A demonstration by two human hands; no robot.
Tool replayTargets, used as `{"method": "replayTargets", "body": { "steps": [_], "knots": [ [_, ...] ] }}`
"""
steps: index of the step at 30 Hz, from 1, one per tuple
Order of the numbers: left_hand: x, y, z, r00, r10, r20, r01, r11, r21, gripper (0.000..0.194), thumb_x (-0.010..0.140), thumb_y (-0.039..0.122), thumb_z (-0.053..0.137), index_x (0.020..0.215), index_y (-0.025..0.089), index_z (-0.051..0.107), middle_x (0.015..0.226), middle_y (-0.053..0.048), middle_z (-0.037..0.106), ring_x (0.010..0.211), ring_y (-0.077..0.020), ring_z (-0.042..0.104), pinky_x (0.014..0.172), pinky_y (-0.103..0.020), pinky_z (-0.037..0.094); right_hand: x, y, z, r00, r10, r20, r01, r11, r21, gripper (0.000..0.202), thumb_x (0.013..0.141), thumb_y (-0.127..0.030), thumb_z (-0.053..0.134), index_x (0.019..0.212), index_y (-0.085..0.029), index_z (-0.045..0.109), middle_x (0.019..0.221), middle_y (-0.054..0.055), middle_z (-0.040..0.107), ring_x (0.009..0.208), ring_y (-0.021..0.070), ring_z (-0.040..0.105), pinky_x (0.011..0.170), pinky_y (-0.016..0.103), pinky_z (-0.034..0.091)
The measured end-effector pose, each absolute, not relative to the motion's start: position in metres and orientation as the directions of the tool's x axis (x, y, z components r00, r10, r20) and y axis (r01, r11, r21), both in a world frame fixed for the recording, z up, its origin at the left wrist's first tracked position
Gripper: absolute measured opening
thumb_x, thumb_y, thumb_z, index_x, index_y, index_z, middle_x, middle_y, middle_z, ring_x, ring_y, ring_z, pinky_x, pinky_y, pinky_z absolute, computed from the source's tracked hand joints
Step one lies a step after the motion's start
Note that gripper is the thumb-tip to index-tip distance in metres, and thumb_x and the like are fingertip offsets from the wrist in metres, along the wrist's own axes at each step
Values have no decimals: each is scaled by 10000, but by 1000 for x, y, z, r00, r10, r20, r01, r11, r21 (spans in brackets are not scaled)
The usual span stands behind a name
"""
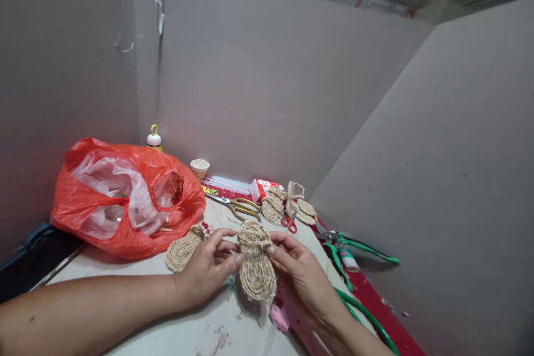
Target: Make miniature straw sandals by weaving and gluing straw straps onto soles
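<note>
The woven slipper [257, 267] looked like rough, matt plaited straw. The bag [137, 200] was thin, crinkled, glossy plastic. The gold-handled scissors [237, 207] had a metallic sheen, the cup [200, 168] looked like matt paper, and the partition [250, 78] appeared smooth, with a dull finish.

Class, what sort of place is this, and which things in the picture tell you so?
Probably a small craft workspace. Both hands, left and right, hold a braided straw piece; scissors and green-handled cutters lie nearby, and grey panels screen the table.
</note>
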State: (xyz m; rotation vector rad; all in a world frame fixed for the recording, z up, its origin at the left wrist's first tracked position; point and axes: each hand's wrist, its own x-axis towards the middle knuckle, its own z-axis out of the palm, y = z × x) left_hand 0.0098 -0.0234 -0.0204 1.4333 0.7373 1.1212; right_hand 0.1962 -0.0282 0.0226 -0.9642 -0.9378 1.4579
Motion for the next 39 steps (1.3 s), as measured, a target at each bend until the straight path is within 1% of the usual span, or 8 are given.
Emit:
{"method": "replayTargets", "body": {
  "steps": [4,8,12,15,20,24,31,39],
  "knots": [
    [9,-21,-18,307,910,278,-117,-253,960,336,833,265,586,1142,168,494,854,-36,665,776,-157,625,687,-259,486,180,-32,26,-34,997,-65,-287,-72,-955,305,595,-261,857,840,-184,692,774,3,705,739,153,644,736,257,486],
    [6,-20,-17,262,913,313,-129,-289,949,351,815,221,557,1156,151,507,866,-43,680,790,-166,639,702,-263,488,165,-39,25,18,999,-49,-242,-43,-969,298,630,-262,836,880,-172,701,813,14,717,788,173,660,781,281,492],
    [3,-20,-19,219,913,343,-112,-326,939,383,791,230,574,1161,135,546,854,-48,675,774,-170,632,685,-260,485,156,-47,16,97,995,-18,-193,1,-981,161,830,-244,681,951,-142,650,945,31,682,838,173,651,771,346,521],
    [2,-18,-20,188,916,354,-71,-346,935,395,759,229,607,1140,131,586,853,-48,681,759,-169,623,691,-261,481,150,-53,6,131,991,5,-168,27,-985,192,905,-260,590,1056,-144,609,1064,55,639,889,185,639,760,381,538],
    [-2,-11,-24,159,919,361,29,-370,929,317,721,144,563,1025,131,652,747,-21,680,688,-163,603,673,-262,471,138,-60,-6,138,989,52,-160,74,-984,179,897,-250,602,1039,-143,614,1049,50,642,893,186,638,768,380,537],
    [-4,-8,-26,178,907,383,85,-402,912,318,716,103,519,992,134,673,767,-29,690,686,-163,602,672,-262,464,139,-61,-6,135,988,77,-156,98,-983,121,880,-219,622,967,-135,632,953,27,663,830,166,646,753,363,533],
    [-1,-9,-26,242,894,376,94,-407,908,285,762,128,520,995,135,684,759,-37,705,748,-188,641,717,-279,487,152,-56,-2,146,988,58,-180,84,-980,219,653,-221,811,836,-176,700,781,3,695,719,150,634,713,281,510],
    [0,-16,-15,290,894,343,35,-368,929,297,807,206,532,1055,134,678,893,-65,727,824,-197,659,764,-289,508,158,-58,1,130,991,21,-228,50,-972,262,598,-244,842,821,-193,715,778,11,700,729,168,625,720,280,497]
  ]
}}
